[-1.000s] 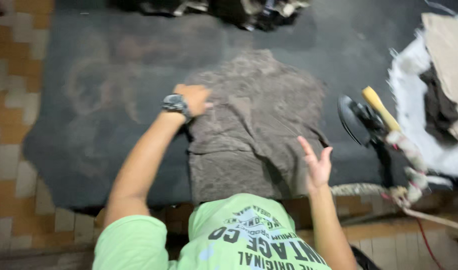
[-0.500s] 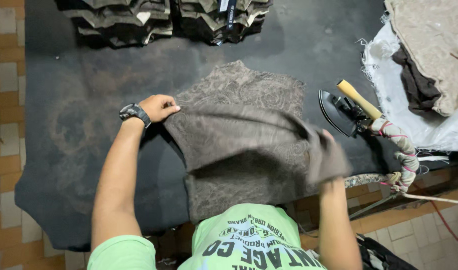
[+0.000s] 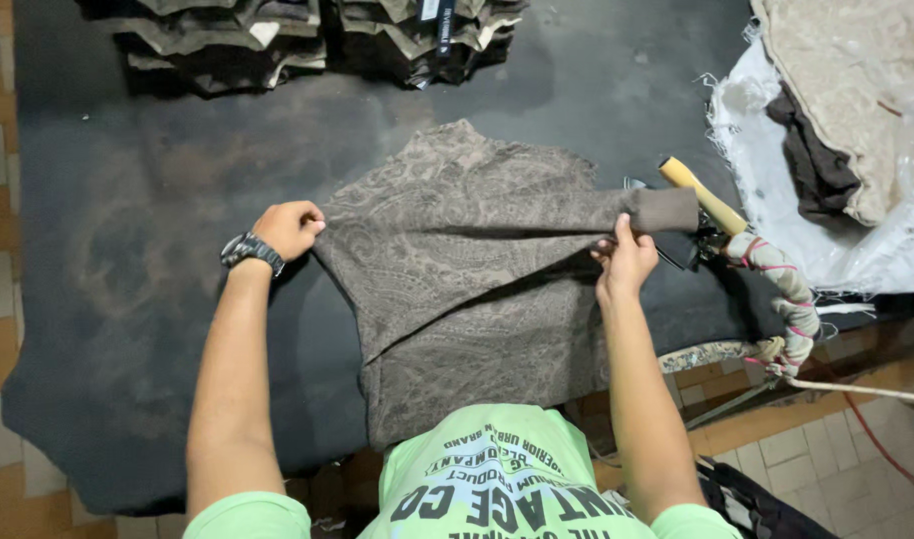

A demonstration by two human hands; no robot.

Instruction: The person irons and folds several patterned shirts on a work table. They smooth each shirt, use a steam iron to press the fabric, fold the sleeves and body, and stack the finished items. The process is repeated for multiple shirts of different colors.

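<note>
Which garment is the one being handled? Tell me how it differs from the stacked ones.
The brown paisley garment, spread flat mid-table and gripped by the left hand and right hand; the stacked garments lie folded at the far edge, untouched.

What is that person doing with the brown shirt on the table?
A person is folding a brown patterned garment on a dark padded table. The left hand grips its left edge, and the right hand pinches the sleeve laid across it. A clothes iron sits beside the right hand, and stacks of folded clothes lie at the far edge.

Light green short-sleeved printed T-shirt (image 3: 497, 479), black wristwatch (image 3: 249, 250) on left wrist.
</note>
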